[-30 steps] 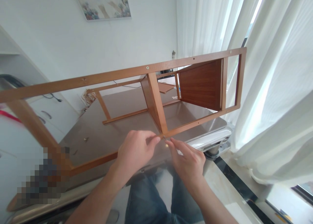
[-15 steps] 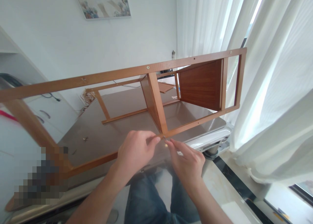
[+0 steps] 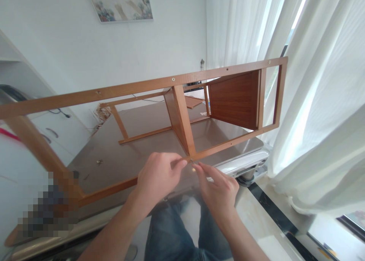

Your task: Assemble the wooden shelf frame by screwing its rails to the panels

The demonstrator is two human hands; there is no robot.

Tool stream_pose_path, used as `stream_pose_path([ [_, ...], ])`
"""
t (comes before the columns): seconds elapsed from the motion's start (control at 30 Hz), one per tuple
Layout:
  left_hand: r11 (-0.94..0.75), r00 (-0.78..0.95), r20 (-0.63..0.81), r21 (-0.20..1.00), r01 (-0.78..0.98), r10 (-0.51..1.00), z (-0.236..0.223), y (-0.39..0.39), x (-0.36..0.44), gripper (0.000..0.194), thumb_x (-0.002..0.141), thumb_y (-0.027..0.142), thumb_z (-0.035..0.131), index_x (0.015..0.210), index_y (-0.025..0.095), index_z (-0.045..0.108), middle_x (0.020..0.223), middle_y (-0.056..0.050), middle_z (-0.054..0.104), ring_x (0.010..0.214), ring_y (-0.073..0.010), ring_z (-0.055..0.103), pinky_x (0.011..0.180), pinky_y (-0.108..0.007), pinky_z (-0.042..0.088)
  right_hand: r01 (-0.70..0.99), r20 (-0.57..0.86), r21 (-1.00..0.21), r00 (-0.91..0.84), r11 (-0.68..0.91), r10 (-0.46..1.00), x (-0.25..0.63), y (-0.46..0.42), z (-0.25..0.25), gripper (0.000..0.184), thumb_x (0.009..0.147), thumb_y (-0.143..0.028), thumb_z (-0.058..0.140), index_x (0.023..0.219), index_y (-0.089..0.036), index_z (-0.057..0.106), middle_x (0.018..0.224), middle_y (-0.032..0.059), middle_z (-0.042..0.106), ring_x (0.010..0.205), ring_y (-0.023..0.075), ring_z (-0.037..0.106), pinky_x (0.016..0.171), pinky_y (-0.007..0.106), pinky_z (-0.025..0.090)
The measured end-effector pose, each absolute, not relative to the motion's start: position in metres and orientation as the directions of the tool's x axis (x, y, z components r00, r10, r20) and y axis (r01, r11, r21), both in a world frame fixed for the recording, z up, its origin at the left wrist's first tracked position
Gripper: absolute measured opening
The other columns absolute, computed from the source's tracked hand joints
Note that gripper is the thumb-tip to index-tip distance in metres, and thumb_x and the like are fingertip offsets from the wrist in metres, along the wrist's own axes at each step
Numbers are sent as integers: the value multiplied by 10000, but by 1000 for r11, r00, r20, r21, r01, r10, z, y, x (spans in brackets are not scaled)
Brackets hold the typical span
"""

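Observation:
A wooden shelf frame [image 3: 184, 113] lies on its side on the table, with panels set across it. At its lower front rail, my left hand [image 3: 159, 173] is closed, thumb and forefinger on the wood beside the middle crosspiece. My right hand [image 3: 218, 185] is pinched just to the right, holding a small metal screw [image 3: 192, 161] against the rail at that joint. The screw is partly covered by the fingertips. Another screw head [image 3: 173, 79] shows in the upper rail above the same crosspiece.
The grey glossy table [image 3: 151, 151] carries the frame, with small metal fittings [image 3: 99, 162] at the left. A loose wooden panel [image 3: 194, 101] lies behind. White curtains [image 3: 310, 101] hang at the right, and a white cabinet [image 3: 59, 132] stands at the left.
Almost nothing has changed. Both hands keep their places at the joint, and the upper rail sits very slightly lower in view.

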State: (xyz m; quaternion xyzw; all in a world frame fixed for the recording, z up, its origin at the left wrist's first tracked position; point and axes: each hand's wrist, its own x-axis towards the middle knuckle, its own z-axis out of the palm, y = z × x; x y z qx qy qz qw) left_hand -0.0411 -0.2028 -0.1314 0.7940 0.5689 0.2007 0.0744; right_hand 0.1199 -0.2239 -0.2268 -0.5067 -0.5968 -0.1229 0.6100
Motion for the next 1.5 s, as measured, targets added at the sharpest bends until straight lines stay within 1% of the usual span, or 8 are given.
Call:
stream_pose_path([
  [0.23, -341, 269, 238, 351, 872, 933, -131, -202, -41, 278, 970, 403, 560, 827, 285, 767, 818, -36, 796, 839, -244, 739, 721, -325, 431, 750, 849, -478, 263, 457, 458, 119, -225, -227, 128, 938, -272, 742, 838, -206, 788, 734, -10, 802, 555, 126, 729, 533, 235, 477],
  [0.4, -327, 262, 222, 344, 880, 939, -131, -202, -40, 288, 972, 408, 554, 833, 273, 768, 793, -39, 790, 796, -237, 727, 697, -322, 410, 755, 846, -483, 270, 445, 460, 119, -224, -229, 124, 939, -285, 744, 853, -209, 792, 733, -18, 800, 556, 119, 727, 537, 227, 473],
  [0.8, -329, 254, 248, 335, 883, 935, -130, -201, -40, 262, 958, 405, 579, 853, 287, 788, 827, -30, 803, 878, -242, 741, 730, -312, 428, 762, 852, -477, 279, 437, 443, 118, -224, -226, 127, 932, -284, 753, 833, -210, 783, 719, -41, 792, 563, 102, 730, 552, 212, 480],
  [1.07, -333, 259, 243, 342, 879, 935, -132, -200, -42, 277, 963, 413, 574, 839, 283, 786, 825, -26, 803, 841, -234, 740, 730, -319, 436, 764, 851, -468, 256, 443, 458, 120, -223, -227, 133, 945, -291, 740, 843, -213, 774, 707, -33, 777, 565, 103, 711, 561, 221, 457],
  [1.17, -345, 270, 246, 352, 870, 931, -134, -199, -44, 270, 963, 414, 575, 855, 291, 790, 855, -15, 809, 855, -228, 743, 742, -315, 445, 795, 855, -411, 167, 447, 491, 123, -221, -229, 119, 973, -279, 702, 893, -216, 764, 718, -15, 754, 611, 121, 697, 593, 244, 441],
  [1.27, -353, 283, 231, 366, 861, 931, -136, -199, -48, 254, 961, 407, 577, 869, 299, 787, 869, 4, 812, 844, -215, 744, 729, -302, 448, 802, 863, -308, 9, 512, 505, 129, -218, -231, 121, 1010, -226, 629, 964, -196, 736, 783, 25, 734, 714, 154, 686, 643, 269, 443],
  [1.4, -363, 301, 215, 373, 854, 929, -142, -198, -54, 268, 962, 414, 572, 853, 284, 780, 849, -1, 807, 787, -201, 738, 677, -289, 433, 769, 867, -151, -199, 621, 458, 138, -217, -228, 136, 1016, -169, 574, 944, -178, 689, 734, 26, 666, 642, 159, 600, 595, 299, 413],
  [1.5, -368, 303, 221, 385, 846, 927, -150, -199, -56, 275, 964, 423, 572, 872, 273, 783, 864, -23, 806, 754, -200, 730, 665, -286, 435, 694, 857, -78, -319, 715, 404, 146, -223, -226, 142, 1014, -129, 524, 1029, -162, 661, 772, 46, 687, 661, 176, 617, 609, 306, 454],
])
